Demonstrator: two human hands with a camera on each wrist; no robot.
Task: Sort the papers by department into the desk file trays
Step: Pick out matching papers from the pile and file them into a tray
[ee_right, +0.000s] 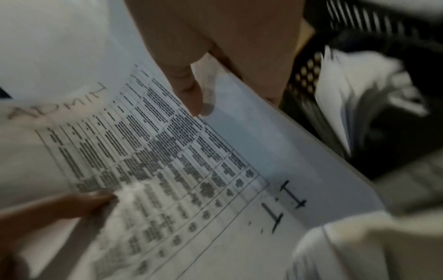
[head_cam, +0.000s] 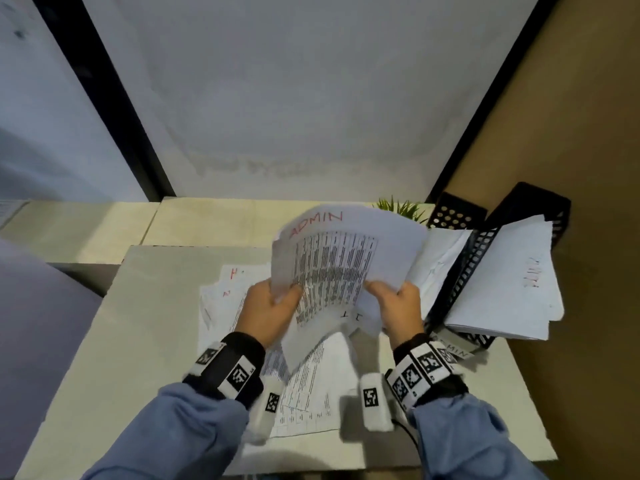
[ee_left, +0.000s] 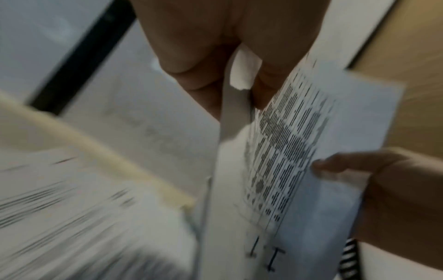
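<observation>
Our left hand [head_cam: 273,311] and right hand [head_cam: 398,306] each pinch the ADMIN sheets [head_cam: 332,258]; thin, floppy, we judge; best gripped at edges. Trays [head_cam: 464,271] at surface's right edge.

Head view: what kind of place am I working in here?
Probably an office desk or cubicle. Black mesh file trays stand at the right holding papers, printed sheets marked ADMIN are in hand, and a frosted partition backs the desk.

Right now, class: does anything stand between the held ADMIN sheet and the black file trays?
Nothing visible does. Both hands, left hand and right hand, hold the ADMIN sheet up just left of the black file trays.
</observation>
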